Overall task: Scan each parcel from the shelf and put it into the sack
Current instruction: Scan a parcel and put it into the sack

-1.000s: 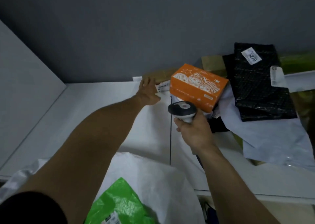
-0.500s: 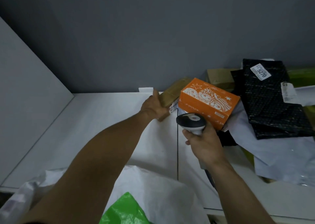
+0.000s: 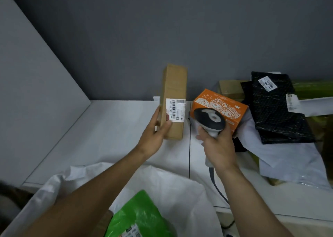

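Observation:
My left hand (image 3: 154, 134) grips the lower end of a long brown cardboard parcel (image 3: 174, 90) and holds it upright above the white shelf (image 3: 108, 128), its barcode label facing me. To its right, my right hand (image 3: 217, 146) holds a black and white handheld scanner (image 3: 210, 120) by the handle, the head level with the label. The white sack (image 3: 171, 197) lies open at the bottom of the view with a green parcel (image 3: 138, 217) inside it.
An orange printed box (image 3: 232, 105) sits just behind the scanner. Right of it lie a black bubble mailer (image 3: 275, 110) labelled 5270, a brown box (image 3: 228, 89), grey poly bags (image 3: 288, 157) and green packets. A grey wall rises behind the shelf.
My left hand has pulled the brown parcel out from beside the orange box and stood it upright, label toward me. My right hand kept the scanner close to the orange box.

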